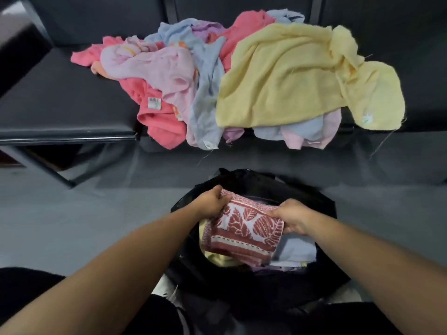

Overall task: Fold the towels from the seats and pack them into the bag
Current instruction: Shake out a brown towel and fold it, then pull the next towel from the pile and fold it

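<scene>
My left hand and right hand each gripped an end of the folded red leaf-patterned towel, low in the open black bag over the packed towels. I judged an uneven release could spring the fold open

Mostly hidden under red towel: folded stack in bag. Buried beneath yellow towel: much of pile. Cut off at left edge: seat.
</scene>
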Action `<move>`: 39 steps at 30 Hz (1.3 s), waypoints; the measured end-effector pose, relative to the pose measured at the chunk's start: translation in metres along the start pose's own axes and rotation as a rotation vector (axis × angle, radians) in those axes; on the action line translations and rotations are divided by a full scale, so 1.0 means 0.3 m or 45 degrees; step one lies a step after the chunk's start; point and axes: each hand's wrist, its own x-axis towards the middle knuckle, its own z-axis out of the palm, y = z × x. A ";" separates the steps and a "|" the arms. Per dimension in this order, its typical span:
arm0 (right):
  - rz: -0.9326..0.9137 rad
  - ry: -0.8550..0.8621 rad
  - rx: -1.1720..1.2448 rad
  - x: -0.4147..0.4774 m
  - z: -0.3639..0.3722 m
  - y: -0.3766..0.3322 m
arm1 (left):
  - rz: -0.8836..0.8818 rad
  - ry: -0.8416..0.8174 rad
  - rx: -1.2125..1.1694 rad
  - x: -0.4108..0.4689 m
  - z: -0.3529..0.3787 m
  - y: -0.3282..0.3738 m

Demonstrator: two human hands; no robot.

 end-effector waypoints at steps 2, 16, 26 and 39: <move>0.029 -0.027 -0.051 0.059 0.060 -0.013 | -0.103 -0.048 0.024 0.045 0.030 -0.086; -0.040 0.064 -0.460 0.228 0.296 0.066 | -0.215 -0.110 -0.123 0.093 0.202 -0.386; -0.075 0.190 -0.585 0.158 0.327 0.071 | -0.246 -0.117 0.251 0.086 0.182 -0.375; -0.376 0.126 -0.418 -0.213 -0.047 -0.457 | 0.294 0.210 0.151 -0.106 -0.364 0.247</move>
